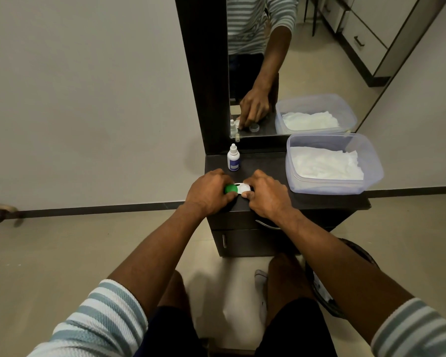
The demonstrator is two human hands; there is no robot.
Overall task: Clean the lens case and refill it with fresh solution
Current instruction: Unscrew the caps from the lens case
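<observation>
While two hands are working over the dark surface (268,163), one lens case (242,188) is lying between them near its front edge, a small white plastic piece with rounded ends. One green cap (230,188), round and glossy, is sitting on the case's left end, and the left hand (209,194) is curling its fingers and thumb around that cap, so its grip is closed on it. The right hand (267,194) is pinching the white right end of the case, thumb in front and fingers bent over the top, so that grip is closed on the case itself; the cap on that end is hidden beneath the fingers. One small solution bottle (233,158) is standing upright just behind the left hand, made of white plastic with a tapered nozzle cap and a blue label low on its body. One storage tub (371,161) is resting on the right side of the surface, rectangular with rounded corners, its plastic walls translucent and faintly bluish. White tissue (325,163), soft and crumpled, is filling the tub's bottom; I cannot tell how many sheets there are. One mirror (319,47) in a dark frame is rising behind the surface, reflecting the bottle, the tub and one hand. Two striped knit sleeves are showing at the bottom corners.
</observation>
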